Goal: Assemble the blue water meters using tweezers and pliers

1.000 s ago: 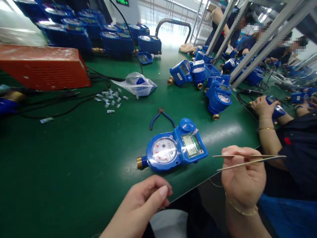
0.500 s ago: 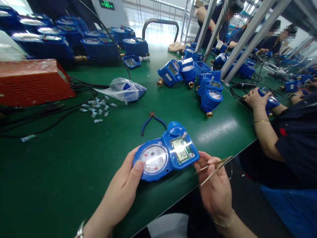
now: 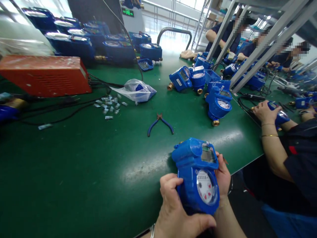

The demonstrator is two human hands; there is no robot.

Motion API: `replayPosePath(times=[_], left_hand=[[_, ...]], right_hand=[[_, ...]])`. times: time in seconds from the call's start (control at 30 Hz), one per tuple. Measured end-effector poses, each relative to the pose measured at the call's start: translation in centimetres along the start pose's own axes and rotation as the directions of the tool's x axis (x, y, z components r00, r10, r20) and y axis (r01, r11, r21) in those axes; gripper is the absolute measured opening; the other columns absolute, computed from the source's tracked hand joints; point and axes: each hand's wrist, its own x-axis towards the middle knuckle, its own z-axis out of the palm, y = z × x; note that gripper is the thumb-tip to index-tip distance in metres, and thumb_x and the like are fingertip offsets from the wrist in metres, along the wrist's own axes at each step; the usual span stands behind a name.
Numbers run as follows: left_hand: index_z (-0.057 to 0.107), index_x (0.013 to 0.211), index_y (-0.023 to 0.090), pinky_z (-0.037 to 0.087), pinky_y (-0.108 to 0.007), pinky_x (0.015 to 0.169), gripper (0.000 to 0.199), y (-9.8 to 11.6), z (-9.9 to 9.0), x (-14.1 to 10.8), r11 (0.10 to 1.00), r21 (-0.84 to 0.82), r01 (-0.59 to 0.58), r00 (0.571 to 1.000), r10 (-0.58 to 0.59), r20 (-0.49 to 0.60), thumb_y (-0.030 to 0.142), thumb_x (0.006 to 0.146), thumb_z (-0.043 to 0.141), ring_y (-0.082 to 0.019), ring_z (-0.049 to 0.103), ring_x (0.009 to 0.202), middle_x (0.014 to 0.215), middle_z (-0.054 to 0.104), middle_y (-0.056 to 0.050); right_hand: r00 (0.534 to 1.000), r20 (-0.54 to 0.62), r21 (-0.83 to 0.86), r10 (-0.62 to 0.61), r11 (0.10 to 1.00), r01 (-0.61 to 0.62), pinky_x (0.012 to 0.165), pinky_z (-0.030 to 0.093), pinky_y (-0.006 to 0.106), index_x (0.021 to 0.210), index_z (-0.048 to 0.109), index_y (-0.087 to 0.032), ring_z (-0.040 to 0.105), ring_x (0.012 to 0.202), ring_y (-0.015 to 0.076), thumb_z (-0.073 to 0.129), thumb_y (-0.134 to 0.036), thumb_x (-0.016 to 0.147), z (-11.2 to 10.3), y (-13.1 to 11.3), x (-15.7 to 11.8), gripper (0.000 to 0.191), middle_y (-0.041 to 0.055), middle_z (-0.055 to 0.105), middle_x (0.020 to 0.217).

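A blue meter (image 3: 188, 185) with a round white dial and a small display is held near the table's front edge, turned on its side. My left hand (image 3: 177, 205) grips its near lower end, thumb underneath and fingers on the left side. Behind its right side is my right hand (image 3: 223, 178), partly hidden by the meter, with its fingers against the display end. A brownish thin piece (image 3: 223, 159) shows at those fingers. Blue-handled pliers (image 3: 160, 124) lie open on the green table (image 3: 86, 172) beyond the meter.
Small pale parts (image 3: 109, 105) and a plastic bag (image 3: 138, 91) lie behind the pliers. An orange box (image 3: 49, 76) with cables stands at left. More blue meters (image 3: 220, 102) stand at the back and right. A co-worker's hand (image 3: 266, 114) holds another meter at right.
The meter has moved right and toward me and turned, so its dial end now points down. My left hand went with it; my right hand is now mostly behind it. The view has shifted left.
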Motion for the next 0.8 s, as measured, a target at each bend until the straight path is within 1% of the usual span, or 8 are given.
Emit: replayPosePath(times=[0.07, 0.2, 0.33, 0.4, 0.53, 0.6, 0.7, 0.8], left_hand=[[0.027, 0.116, 0.025, 0.047, -0.047, 0.084, 0.082, 0.0, 0.7, 0.0, 1.0, -0.001, -0.032, 0.999, 0.032, -0.022, 0.051, 0.059, 0.081, -0.033, 0.041, 0.106, 0.115, 0.027, -0.011], [0.025, 0.117, 0.027, 0.048, -0.044, 0.083, 0.078, 0.2, 0.4, 0.1, 0.998, -0.064, -0.024, 0.999, 0.026, 0.031, 0.046, 0.064, 0.079, -0.032, 0.042, 0.106, 0.116, 0.025, -0.011], [0.022, 0.113, 0.03, 0.047, -0.041, 0.084, 0.076, 0.1, -0.5, 0.3, 0.974, -0.21, 0.087, 0.989, -0.059, 0.134, 0.051, 0.067, 0.078, -0.028, 0.043, 0.105, 0.116, 0.025, -0.008], [0.023, 0.111, 0.029, 0.045, -0.042, 0.086, 0.072, 0.2, -1.0, 0.8, 0.916, -0.332, 0.228, 0.962, -0.158, 0.225, 0.055, 0.069, 0.075, -0.027, 0.044, 0.106, 0.117, 0.03, -0.008], [0.023, 0.114, 0.024, 0.042, -0.044, 0.092, 0.063, 0.8, -1.7, 2.3, 0.671, -0.56, 0.485, 0.873, -0.336, 0.353, 0.058, 0.079, 0.064, -0.029, 0.045, 0.113, 0.119, 0.042, -0.012], [0.024, 0.114, 0.023, 0.042, -0.043, 0.094, 0.06, 1.2, -1.6, 3.1, 0.616, -0.59, 0.522, 0.852, -0.398, 0.339, 0.05, 0.081, 0.066, -0.028, 0.046, 0.115, 0.121, 0.045, -0.013], [0.023, 0.114, 0.023, 0.045, -0.04, 0.091, 0.067, 1.8, -0.7, 3.7, 0.585, -0.604, 0.541, 0.83, -0.487, 0.272, 0.045, 0.076, 0.073, -0.027, 0.051, 0.112, 0.124, 0.045, -0.013], [0.023, 0.111, 0.024, 0.049, -0.037, 0.083, 0.073, 2.2, 0.8, 3.8, 0.587, -0.592, 0.552, 0.8, -0.573, 0.178, 0.044, 0.068, 0.079, -0.026, 0.056, 0.102, 0.119, 0.046, -0.012]], right_hand=[[0.999, 0.0, 0.011, 0.043, 0.999, -0.043, 0.084, 0.052, 0.033, 0.087, 0.066, -0.022, 0.068, 0.075, 0.0142, 0.063, -0.041, 0.083, -0.6, -0.1, 0.6, 0.019, -0.003, 0.072, 0.082], [0.995, 0.01, 0.047, 0.098, 0.994, -0.099, 0.084, 0.052, 0.032, 0.085, 0.065, -0.023, 0.068, 0.074, 0.0134, 0.064, -0.042, 0.081, -0.9, -0.2, 1.4, 0.019, -0.0041, 0.071, 0.084], [0.992, 0.023, 0.097, 0.127, 0.987, -0.128, 0.091, 0.05, 0.036, 0.083, 0.061, -0.024, 0.068, 0.078, 0.0136, 0.061, -0.039, 0.084, -0.1, -0.7, 1.6, 0.014, -0.006, 0.07, 0.081], [0.991, 0.047, 0.103, 0.127, 0.986, -0.131, 0.094, 0.048, 0.039, 0.082, 0.059, -0.025, 0.068, 0.086, 0.0152, 0.06, -0.038, 0.084, 0.7, -1.2, 1.7, 0.014, -0.0055, 0.07, 0.083], [0.966, 0.239, 0.023, 0.095, 0.994, -0.104, 0.092, 0.048, 0.047, 0.08, 0.054, -0.023, 0.065, 0.1, 0.0212, 0.06, -0.037, 0.084, 3.0, -2.4, 2.6, 0.015, 0.0005, 0.069, 0.103], [0.933, 0.344, -0.033, 0.104, 0.995, -0.099, 0.092, 0.047, 0.049, 0.08, 0.052, -0.023, 0.064, 0.102, 0.0223, 0.061, -0.038, 0.083, 4.2, -2.7, 3.3, 0.017, 0.0018, 0.068, 0.107], [0.896, 0.424, -0.108, 0.131, 0.99, -0.094, 0.092, 0.046, 0.049, 0.08, 0.05, -0.023, 0.063, 0.102, 0.0218, 0.061, -0.04, 0.083, 5.4, -3.2, 4.5, 0.02, 0.002, 0.069, 0.102], [0.904, 0.417, -0.197, 0.097, 0.98, -0.014, 0.092, 0.046, 0.045, 0.081, 0.051, -0.021, 0.063, 0.1, 0.0204, 0.059, -0.04, 0.085, 5.5, -4.4, 5.5, 0.021, 0.0055, 0.068, 0.101]])
